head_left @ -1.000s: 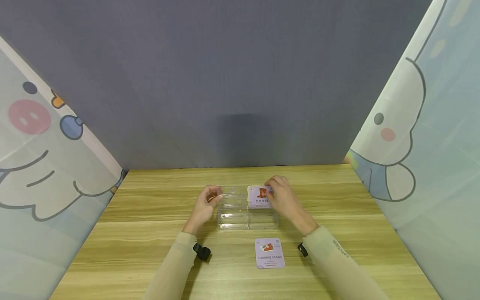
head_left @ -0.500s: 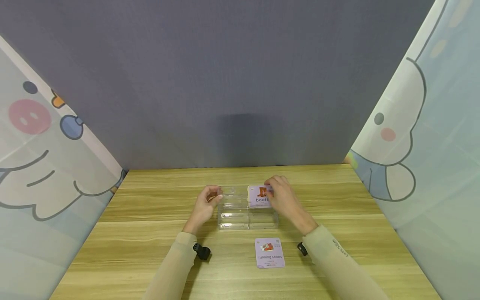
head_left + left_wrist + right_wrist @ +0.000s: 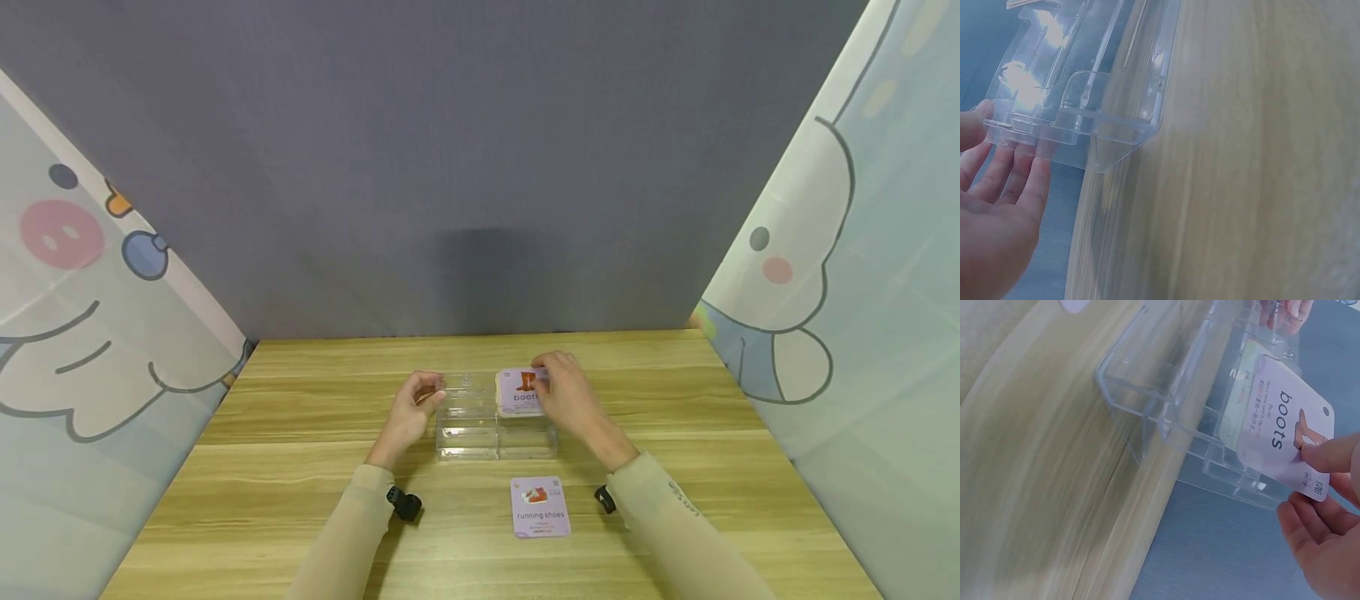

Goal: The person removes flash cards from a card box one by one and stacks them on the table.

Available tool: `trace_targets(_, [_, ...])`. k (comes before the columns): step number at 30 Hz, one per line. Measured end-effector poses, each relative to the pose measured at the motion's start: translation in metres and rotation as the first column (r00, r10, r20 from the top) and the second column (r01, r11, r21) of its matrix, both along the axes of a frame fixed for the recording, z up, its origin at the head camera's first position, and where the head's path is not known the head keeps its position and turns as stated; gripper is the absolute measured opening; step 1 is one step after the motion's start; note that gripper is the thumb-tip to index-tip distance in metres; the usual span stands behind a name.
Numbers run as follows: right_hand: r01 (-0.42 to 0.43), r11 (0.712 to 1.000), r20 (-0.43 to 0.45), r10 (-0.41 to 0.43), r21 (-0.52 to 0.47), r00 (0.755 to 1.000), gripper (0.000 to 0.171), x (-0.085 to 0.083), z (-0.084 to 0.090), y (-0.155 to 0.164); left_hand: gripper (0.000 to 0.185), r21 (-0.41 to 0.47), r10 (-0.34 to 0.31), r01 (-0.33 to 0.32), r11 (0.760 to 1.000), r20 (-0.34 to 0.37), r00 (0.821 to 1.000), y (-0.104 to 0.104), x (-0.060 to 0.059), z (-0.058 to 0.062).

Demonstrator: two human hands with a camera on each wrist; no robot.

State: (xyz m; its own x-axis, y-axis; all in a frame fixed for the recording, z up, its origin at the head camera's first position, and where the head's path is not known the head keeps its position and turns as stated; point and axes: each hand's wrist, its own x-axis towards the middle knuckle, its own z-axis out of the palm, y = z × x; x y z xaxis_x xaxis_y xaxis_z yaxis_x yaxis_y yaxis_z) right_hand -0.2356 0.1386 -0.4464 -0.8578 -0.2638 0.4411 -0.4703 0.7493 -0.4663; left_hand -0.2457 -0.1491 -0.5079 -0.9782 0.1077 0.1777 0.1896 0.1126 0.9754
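**Two hands at the clear organiser, the "boots" card going in**

Two hands work the clear plastic organiser (image 3: 495,417) at the middle of the wooden table (image 3: 300,483). The right hand (image 3: 564,390) pinches the "boots" card (image 3: 1282,434) between thumb and fingers, its lower edge over the far right compartment. The left hand (image 3: 411,408) braces the organiser's left end, fingers lightly curled against the wall. The step in hand looks like seating this card. I judge that the next move calls for lowering it squarely into the slot while the box stays braced. A "running shoes" card (image 3: 540,506) lies flat just in front of the organiser.
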Motion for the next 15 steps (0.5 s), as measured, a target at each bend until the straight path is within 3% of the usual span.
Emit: trace_targets(15, [0.017, 0.995, -0.016, -0.019, -0.097, 1.0, 0.026, 0.0034, 0.0026, 0.0005, 0.03, -0.017, -0.001, 0.001, 1.0, -0.008, 1.0, 0.0, -0.0001, -0.0016])
